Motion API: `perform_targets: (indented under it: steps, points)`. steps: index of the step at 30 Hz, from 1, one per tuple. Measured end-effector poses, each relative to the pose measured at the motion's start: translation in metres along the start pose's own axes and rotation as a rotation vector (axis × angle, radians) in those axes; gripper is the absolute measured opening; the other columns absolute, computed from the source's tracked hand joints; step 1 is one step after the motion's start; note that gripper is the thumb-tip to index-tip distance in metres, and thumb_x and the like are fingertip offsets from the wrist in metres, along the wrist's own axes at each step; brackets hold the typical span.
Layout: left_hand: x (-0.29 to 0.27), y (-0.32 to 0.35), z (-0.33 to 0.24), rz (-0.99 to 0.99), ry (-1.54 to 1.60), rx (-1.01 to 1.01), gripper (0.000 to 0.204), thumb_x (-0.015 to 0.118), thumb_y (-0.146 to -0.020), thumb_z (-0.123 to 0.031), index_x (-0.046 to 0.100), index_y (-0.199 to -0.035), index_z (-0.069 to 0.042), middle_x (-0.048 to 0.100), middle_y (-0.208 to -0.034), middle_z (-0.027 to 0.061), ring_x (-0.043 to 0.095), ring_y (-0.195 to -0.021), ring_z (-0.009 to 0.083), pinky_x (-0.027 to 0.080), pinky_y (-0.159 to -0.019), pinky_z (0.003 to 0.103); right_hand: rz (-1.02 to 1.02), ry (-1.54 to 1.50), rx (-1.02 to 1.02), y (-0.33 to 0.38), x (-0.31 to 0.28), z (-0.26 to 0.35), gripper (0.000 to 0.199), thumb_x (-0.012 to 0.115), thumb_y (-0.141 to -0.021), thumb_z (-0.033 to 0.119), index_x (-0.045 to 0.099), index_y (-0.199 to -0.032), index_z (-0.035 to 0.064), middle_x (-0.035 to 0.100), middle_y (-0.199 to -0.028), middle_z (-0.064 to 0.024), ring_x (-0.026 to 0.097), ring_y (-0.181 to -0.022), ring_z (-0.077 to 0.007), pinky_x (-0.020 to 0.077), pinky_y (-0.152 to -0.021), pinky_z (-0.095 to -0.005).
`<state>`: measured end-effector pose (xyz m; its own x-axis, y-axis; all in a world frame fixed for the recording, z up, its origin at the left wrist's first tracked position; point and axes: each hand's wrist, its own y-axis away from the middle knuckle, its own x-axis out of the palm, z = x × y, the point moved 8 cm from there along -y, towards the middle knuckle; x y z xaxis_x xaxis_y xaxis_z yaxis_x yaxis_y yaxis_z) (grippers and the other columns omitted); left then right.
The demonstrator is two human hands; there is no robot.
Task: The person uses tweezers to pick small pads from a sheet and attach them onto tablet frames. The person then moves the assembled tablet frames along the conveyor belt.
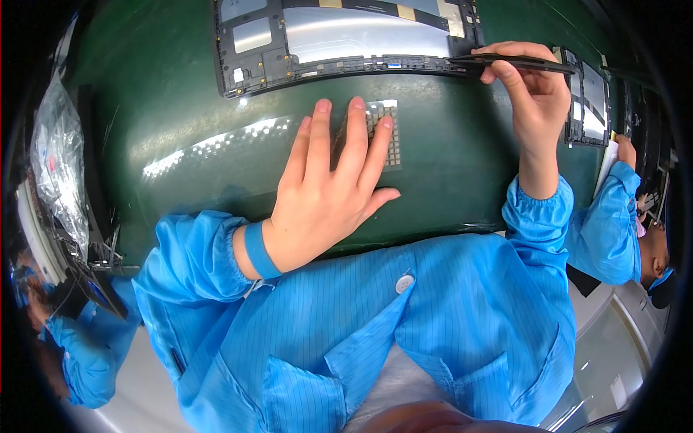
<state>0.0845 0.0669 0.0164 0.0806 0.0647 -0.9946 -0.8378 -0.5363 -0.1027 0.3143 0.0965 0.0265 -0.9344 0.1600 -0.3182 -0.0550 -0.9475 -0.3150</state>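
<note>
My left hand (pixel 323 191), with a blue band round the wrist, lies flat with fingers spread on a clear plastic sheet (pixel 216 148). Its fingertips partly cover rows of small tan square pads (pixel 394 137) at the sheet's right end. Between thumb and fingers, my right hand (pixel 540 101) grips black tweezers (pixel 538 62), held nearly level and pointing left. Their tips are at the near right edge of a black tablet-like housing (pixel 339 67) with silver panels; whether they touch it or hold a pad, I cannot tell.
A second, similar housing (pixel 590 101) lies to the right on the green work surface (pixel 173 86). Crumpled clear plastic bags (pixel 59 151) hang at the left edge. Co-workers in blue sit on both sides; one sleeve (pixel 610 224) is close to my right elbow.
</note>
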Motion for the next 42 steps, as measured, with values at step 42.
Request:
perform_targets:
  steps: [42]
  points:
    - [0.002,0.002,0.002,0.008,0.023,0.015,0.076,0.060,-0.075,-0.058,0.050,-0.135,-0.012,0.047,-0.132,0.0185,0.048,-0.113,0.0430,0.046,-0.093,0.046,0.002,-0.174,0.031,-0.083,0.061,0.017,0.018,0.060,-0.090,0.000,0.059,-0.107,-0.0054,0.065,-0.096,-0.0132,0.065,-0.078,-0.0170,0.0555,-0.076,-0.0282]
